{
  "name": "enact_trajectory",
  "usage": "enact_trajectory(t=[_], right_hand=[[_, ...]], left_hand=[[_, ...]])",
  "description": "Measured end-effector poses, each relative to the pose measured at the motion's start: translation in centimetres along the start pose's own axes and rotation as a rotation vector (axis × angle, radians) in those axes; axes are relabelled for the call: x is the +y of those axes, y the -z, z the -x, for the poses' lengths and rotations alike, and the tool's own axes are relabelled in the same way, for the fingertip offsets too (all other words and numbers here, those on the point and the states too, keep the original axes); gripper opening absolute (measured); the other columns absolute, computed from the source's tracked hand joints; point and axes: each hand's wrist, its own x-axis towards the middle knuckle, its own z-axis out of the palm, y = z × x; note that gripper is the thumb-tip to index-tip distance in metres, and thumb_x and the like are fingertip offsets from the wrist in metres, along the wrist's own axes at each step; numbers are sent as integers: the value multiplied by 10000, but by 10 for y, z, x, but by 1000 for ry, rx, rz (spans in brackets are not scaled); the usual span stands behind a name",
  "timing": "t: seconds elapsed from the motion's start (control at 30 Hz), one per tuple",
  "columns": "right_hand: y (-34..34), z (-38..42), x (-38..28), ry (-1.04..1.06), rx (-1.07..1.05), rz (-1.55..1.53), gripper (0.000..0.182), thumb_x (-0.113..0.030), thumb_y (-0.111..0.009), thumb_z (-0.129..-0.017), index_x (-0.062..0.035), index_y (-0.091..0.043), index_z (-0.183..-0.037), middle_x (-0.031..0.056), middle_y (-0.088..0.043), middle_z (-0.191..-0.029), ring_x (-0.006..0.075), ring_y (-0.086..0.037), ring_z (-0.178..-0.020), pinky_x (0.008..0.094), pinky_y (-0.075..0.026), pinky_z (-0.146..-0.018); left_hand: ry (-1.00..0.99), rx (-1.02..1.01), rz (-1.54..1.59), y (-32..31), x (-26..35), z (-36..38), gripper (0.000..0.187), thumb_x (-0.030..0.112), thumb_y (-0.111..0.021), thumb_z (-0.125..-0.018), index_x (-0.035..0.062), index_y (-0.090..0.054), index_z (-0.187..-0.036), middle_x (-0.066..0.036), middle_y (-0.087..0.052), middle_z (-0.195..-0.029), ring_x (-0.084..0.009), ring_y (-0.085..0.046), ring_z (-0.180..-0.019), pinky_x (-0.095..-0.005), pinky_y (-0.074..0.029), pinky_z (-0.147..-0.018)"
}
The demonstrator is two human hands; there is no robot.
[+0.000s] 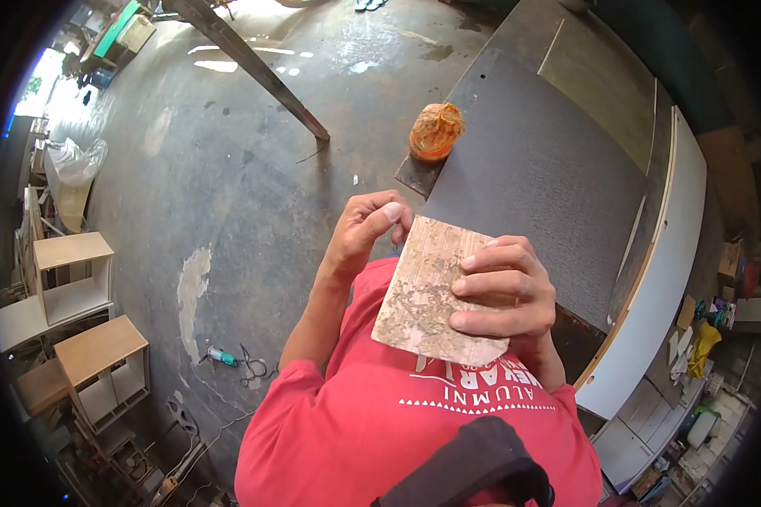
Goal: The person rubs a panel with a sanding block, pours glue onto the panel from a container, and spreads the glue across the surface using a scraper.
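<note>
My right hand (507,287) holds a pinkish-tan rectangular sheet (423,291) by its right side, fingers spread over its face and the thumb hidden behind. The sheet has grey-brown mottled patches and looks like worn sandpaper; its thickness does not show. Beside its top left corner is my left hand (368,224), its fingers curled and the thumb against the index finger. Whether anything is between those fingers cannot be seen. Ahead of both hands, an orange container with a crumpled top (436,133) stands at the corner of a dark grey tabletop (550,169).
A long white panel with a wooden edge (668,262) runs along the table's right side. A dark slanting post (254,63) meets the concrete floor (245,186). Small wooden cabinets (101,351) stand at left, near a teal power tool (221,356) with a cord.
</note>
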Motion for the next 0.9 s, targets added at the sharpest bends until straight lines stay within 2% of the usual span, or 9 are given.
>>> enact_trajectory(t=[0.23, 0.33, 0.43, 0.47, 0.53, 0.57, 0.7, 0.87, 0.9], right_hand=[[0, 2, 1, 16, -113, 11, 252, -235, -824, -733, -290, -799, -978, -65, -731, -1045, 188, -677, -1006, 365, -537, -834], [5, 5, 7, -40, -125, -176, 172, -189, -791, -806, -196, -793, -978, 31, -740, -1038, 233, -687, -997, 381, -551, -824], [-4, 30, 37, -246, 292, -854, 177, -92, -688, -947, -52, -721, -1116, 235, -696, -1115, 326, -696, -994, 417, -574, -875], [-2, 38, 45, -294, 295, -895, 217, -91, -647, -995, -75, -688, -1208, 179, -689, -1197, 307, -689, -1060, 434, -558, -953], [-20, 50, 40, -566, 689, -1078, 251, -103, -611, -1031, -93, -651, -1278, 108, -687, -1247, 273, -670, -1149, 461, -526, -1029], [-23, 48, 39, -612, 679, -1138, 336, -173, -611, -1044, -114, -576, -1373, 45, -668, -1306, 215, -618, -1255, 466, -490, -1091], [-36, 44, 39, -927, 826, -1291, 447, -262, -617, -1041, -174, -481, -1458, 17, -595, -1440, 186, -564, -1333, 452, -474, -1120], [-37, 38, 43, -984, 918, -1255, 447, -276, -620, -1040, -145, -493, -1448, 26, -595, -1435, 203, -559, -1341, 453, -473, -1125], [-36, 40, 49, -981, 963, -1242, 450, -274, -623, -1040, -130, -494, -1447, 35, -595, -1433, 210, -558, -1343, 455, -472, -1129]], left_hand=[[166, -109, -161, -6, 18, -7, 327, 229, -592, -968, 73, -503, -694, 41, -455, -669, -60, -377, -621, -257, -303, -572], [205, -228, 2, 9, 0, -3, 367, 218, -590, -976, 94, -454, -658, 39, -426, -638, -71, -349, -592, -262, -281, -546], [110, -206, 193, -11, -5, 1, 369, 227, -592, -984, 104, -450, -667, 34, -410, -627, -92, -347, -582, -254, -287, -544], [139, -167, 328, -17, -9, 2, 360, 253, -609, -987, 110, -466, -689, 29, -399, -615, -109, -364, -572, -256, -308, -547], [133, -70, 460, -28, -13, 4, 348, 263, -618, -990, 120, -460, -714, 48, -374, -609, -99, -372, -568, -251, -329, -557], [130, -71, 461, -31, -15, 3, 348, 263, -618, -990, 120, -460, -714, 48, -374, -609, -99, -372, -568, -251, -329, -557], [1, 73, 678, -41, -17, 0, 276, 177, -626, -998, 115, -488, -767, 57, -399, -649, -45, -349, -583, -238, -365, -586], [-27, 148, 652, -39, -4, 3, 353, 227, -604, -995, 161, -414, -705, 73, -356, -606, -74, -390, -580, -245, -362, -590], [-163, 121, 695, -35, 4, 4, 351, 212, -589, -999, 164, -415, -699, 66, -362, -596, -81, -395, -583, -252, -363, -589]])
